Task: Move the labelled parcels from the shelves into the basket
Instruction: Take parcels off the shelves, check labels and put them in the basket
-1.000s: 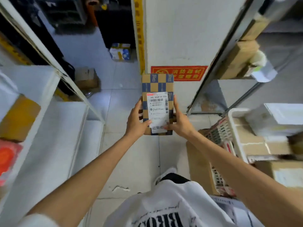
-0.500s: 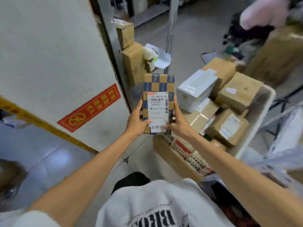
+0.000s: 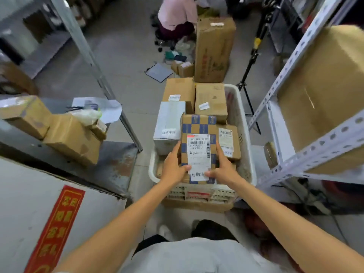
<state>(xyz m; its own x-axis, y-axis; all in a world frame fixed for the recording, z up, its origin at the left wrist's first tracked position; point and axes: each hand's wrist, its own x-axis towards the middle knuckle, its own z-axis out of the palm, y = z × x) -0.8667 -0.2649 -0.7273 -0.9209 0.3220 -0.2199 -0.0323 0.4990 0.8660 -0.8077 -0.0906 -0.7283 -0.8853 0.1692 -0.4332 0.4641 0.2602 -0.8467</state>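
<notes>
Left hand point(image 3: 173, 169): grips the left edge of the checked parcel point(image 3: 198, 126), thumb on the front, fingers curled round the side.
Right hand point(image 3: 223, 170): grips the right edge of the same parcel, thumb tip on the bottom corner of the label point(image 3: 199, 154), fingers curled round the side.
Checked parcel: blue and brown squares, flat side up, between the two hands, held over the near end of the basket point(image 3: 245, 133); cannot tell if it touches the boxes under it.
Label: white with a barcode, on the front of the parcel, between the two thumbs.
Basket: white plastic, under and beyond both hands, full of boxes.
White box point(image 3: 169, 123): in the basket, just beyond the left hand.
Small brown box point(image 3: 229, 142): in the basket, just beyond the right hand, white label on top.
Back brown boxes point(image 3: 210, 97): two, side by side at the far end of the basket, well beyond both hands.
Tall carton point(image 3: 213, 50): upright on the floor, past the basket, far from the hands.
Left shelf point(image 3: 118, 160): off to the left of the left hand, with brown parcels point(image 3: 72, 138) on it.
Right shelf point(image 3: 319, 148): off to the right of the right hand, with a big carton point(image 3: 323, 91) on it.
</notes>
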